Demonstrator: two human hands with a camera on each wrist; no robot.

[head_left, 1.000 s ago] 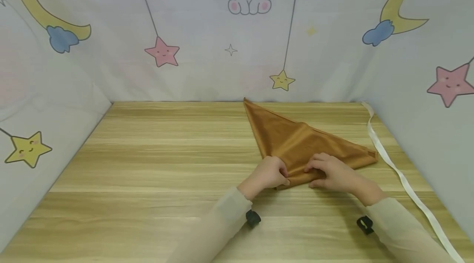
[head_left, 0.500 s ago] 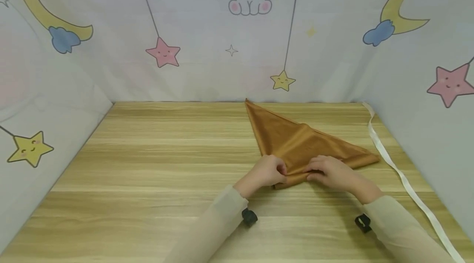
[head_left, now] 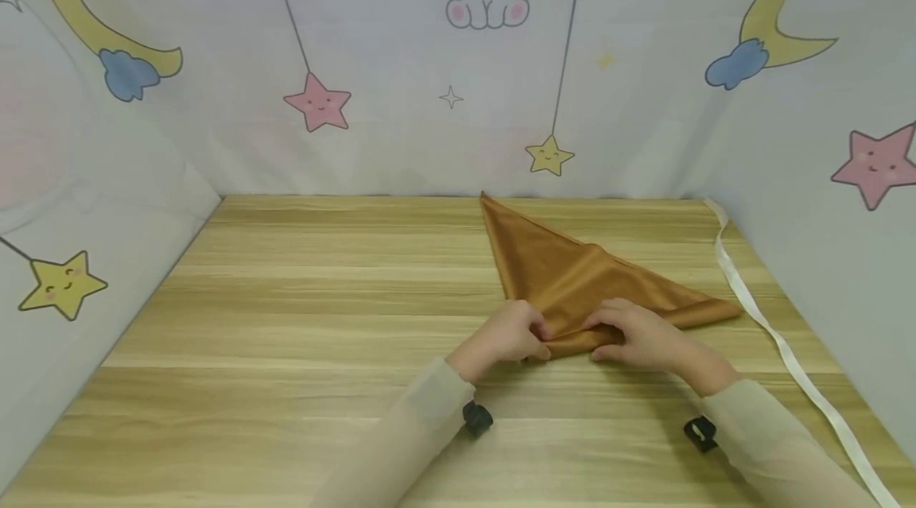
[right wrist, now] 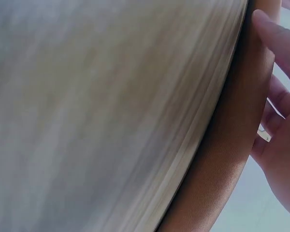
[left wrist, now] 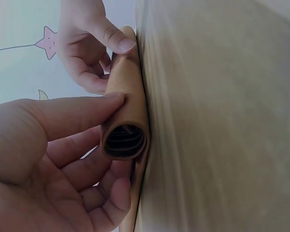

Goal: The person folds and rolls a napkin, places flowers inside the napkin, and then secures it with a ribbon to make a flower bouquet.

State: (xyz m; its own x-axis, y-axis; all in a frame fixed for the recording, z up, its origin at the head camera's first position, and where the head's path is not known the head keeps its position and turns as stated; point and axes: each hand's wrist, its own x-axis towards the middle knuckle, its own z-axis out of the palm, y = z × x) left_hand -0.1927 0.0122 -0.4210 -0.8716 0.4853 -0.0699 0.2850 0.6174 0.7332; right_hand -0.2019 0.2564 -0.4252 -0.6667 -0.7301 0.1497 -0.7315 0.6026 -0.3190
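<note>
A satiny brown cloth (head_left: 572, 277) lies as a broad triangle on the table, its edge nearest the person rolled into a tube. At the left end of that roll, my left hand (head_left: 504, 333) pinches it between thumb and fingers. The left wrist view looks into the open end of the rolled cloth (left wrist: 128, 96), where spiral layers show, with my left hand (left wrist: 53, 150) around it. Farther along the roll, my right hand (head_left: 644, 337) holds it, fingers over the far side and thumb on the near side. In the right wrist view, the right thumb (right wrist: 278, 41) rests on the roll.
A long white ribbon (head_left: 780, 345) runs along the table's right side. Pale fabric walls (head_left: 393, 31) printed with stars and moons stand behind and on both sides of the wood-grain table (head_left: 322, 317). Black wrist devices hang under both cuffs.
The near edge of the cloth has rolled slightly farther away from the person, under both hands. Its right corner has shifted a little to the right. The left hand has edged left.
</note>
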